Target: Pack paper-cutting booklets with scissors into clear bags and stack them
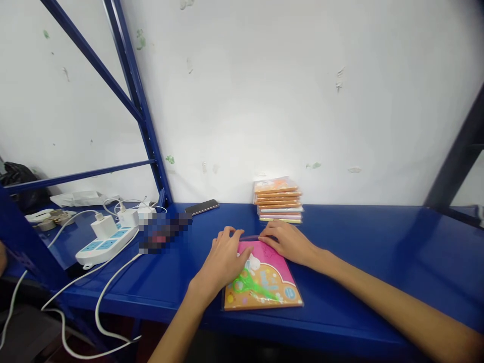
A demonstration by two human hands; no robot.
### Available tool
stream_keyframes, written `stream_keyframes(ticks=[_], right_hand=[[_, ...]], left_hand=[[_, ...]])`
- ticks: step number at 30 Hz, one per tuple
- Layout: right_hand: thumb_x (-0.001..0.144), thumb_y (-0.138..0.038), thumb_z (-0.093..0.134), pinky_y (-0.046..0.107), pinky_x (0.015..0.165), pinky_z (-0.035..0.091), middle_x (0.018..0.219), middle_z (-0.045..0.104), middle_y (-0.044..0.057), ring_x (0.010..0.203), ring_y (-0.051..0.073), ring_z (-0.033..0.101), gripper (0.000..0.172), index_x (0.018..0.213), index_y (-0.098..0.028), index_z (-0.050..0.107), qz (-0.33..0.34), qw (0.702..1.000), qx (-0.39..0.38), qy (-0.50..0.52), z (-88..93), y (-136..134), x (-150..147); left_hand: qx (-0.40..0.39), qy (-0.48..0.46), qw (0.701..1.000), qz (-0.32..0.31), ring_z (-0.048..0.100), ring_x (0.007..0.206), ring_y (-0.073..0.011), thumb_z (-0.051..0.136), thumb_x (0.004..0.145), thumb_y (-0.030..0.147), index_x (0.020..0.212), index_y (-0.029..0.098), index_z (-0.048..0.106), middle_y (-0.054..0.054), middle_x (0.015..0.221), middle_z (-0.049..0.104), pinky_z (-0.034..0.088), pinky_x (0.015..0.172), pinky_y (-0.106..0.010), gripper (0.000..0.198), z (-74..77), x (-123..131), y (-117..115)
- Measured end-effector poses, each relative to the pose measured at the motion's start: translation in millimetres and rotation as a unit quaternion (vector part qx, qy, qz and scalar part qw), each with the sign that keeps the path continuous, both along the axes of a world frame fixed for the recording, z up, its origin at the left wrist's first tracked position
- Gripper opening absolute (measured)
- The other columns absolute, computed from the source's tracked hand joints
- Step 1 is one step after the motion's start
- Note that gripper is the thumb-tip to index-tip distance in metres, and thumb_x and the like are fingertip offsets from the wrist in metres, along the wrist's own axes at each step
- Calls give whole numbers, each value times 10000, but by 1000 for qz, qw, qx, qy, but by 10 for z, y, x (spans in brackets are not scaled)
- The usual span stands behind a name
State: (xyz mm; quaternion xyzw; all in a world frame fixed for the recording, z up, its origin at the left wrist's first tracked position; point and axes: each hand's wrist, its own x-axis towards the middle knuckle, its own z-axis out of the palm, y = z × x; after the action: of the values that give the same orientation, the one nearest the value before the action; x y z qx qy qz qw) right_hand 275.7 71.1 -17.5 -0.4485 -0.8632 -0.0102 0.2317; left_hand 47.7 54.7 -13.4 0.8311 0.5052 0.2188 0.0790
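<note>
A pink and orange booklet (278, 275) with a cartoon rabbit lies flat at the front of the table in a clear plastic sleeve. Green plastic scissors (251, 285) show on its cover, seemingly inside the sleeve. My left hand (225, 257) rests over the sleeve's upper left edge, thumb and fingers apart. At the top, the fingers of my right hand (285, 241) pinch together on the sleeve's clear flap (250, 237). The right fingertips partly hide the flap's far end.
Behind the hands, a stack of similar packets (280, 199) stands near the wall. A phone (202, 206) lies to its left. On the left are a white power strip (108, 246) with chargers, trailing cables (100, 307), a blurred-out dark object (164, 234) and a blue metal frame (141, 111).
</note>
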Motion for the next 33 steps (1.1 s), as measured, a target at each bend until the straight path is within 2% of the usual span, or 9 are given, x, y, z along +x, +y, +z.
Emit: stream_keyframes(ticks=[5, 12, 19, 24, 27, 31, 33], right_hand=[[1029, -286, 504, 339, 824, 483, 997, 737, 102, 934, 226, 663, 304, 1055, -184, 789, 41, 999, 1, -23, 60, -40, 47], [993, -252, 518, 332, 790, 491, 1017, 742, 98, 904, 221, 680, 281, 1100, -185, 769, 67, 997, -18, -41, 214, -148, 132], [950, -205, 493, 341, 784, 474, 992, 754, 98, 893, 235, 680, 265, 1024, -179, 746, 51, 997, -23, -50, 276, -216, 134], [885, -126, 490, 314, 773, 467, 946, 762, 82, 858, 215, 675, 265, 967, -180, 736, 43, 998, -35, -38, 246, -167, 156], [853, -106, 496, 311, 791, 476, 940, 766, 75, 855, 210, 674, 269, 947, -177, 738, 46, 998, -40, -21, 215, -150, 144], [834, -86, 485, 311, 847, 483, 1034, 769, 75, 906, 205, 677, 342, 1030, -163, 754, 89, 995, -36, 8, 189, -170, 65], [806, -72, 490, 309, 846, 484, 1023, 775, 67, 902, 205, 683, 368, 1028, -168, 766, 83, 996, -37, 15, 186, -174, 44]], left_hand=[[41, 46, 998, -26, 590, 1095, -318, 470, 976, 332, 1238, 177, 678, -147, 1147, 631, 434, 976, -460, 369, 2, 32, 4], [77, 65, 994, -35, 590, 1022, -308, 497, 977, 293, 1069, 185, 722, -123, 1049, 655, 449, 882, -435, 265, 5, 71, 13], [81, 67, 994, -36, 590, 953, -274, 432, 964, 153, 949, 188, 692, -112, 986, 652, 448, 802, -379, 262, 63, 51, -12], [103, 95, 990, -35, 588, 877, -252, 405, 947, 133, 886, 198, 629, -97, 916, 623, 432, 755, -360, 240, 90, 5, -43], [104, 103, 989, -27, 582, 870, -250, 435, 900, 117, 881, 196, 619, -89, 902, 614, 438, 764, -362, 201, 92, 13, -71], [85, 67, 990, -92, 575, 1009, -254, 474, 876, 136, 1041, 197, 650, -84, 1041, 632, 457, 891, -373, 250, 93, 35, -92], [71, 55, 990, -106, 573, 1038, -253, 463, 879, 140, 1083, 196, 654, -85, 1075, 635, 460, 923, -375, 285, 103, 14, -81]])
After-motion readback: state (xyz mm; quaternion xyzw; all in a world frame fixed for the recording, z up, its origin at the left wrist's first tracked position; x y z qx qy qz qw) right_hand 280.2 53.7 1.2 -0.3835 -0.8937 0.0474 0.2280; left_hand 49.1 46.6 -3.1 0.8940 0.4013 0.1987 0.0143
